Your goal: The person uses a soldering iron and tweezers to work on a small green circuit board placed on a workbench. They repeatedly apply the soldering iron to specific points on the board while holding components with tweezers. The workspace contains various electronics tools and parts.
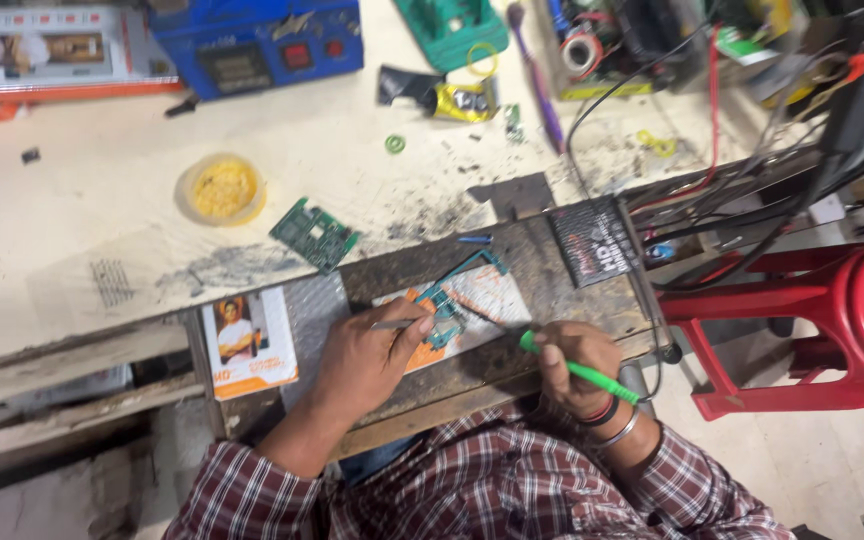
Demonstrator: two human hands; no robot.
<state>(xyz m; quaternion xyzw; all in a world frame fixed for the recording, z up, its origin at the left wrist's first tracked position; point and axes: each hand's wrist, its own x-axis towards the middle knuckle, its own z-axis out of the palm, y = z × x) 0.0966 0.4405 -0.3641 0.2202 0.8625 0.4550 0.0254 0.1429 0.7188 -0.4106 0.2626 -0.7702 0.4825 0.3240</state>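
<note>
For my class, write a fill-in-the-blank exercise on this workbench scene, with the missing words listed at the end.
1. The right hand holds a soldering tool with a ______ handle.
2. The left hand holds thin metal ______ over the small circuit board.
3. Beside the bench stands a ______ plastic stool.
4. The small round tub on the table holds something ______ in colour.

Missing words: green; tweezers; red; yellow

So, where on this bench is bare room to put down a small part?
Bare tabletop lies left of the yellow tub, below the orange box. Another patch sits between the tub and the blue device. Crowded: the tangled wires at right, and around both hands on the teal frame.
</note>
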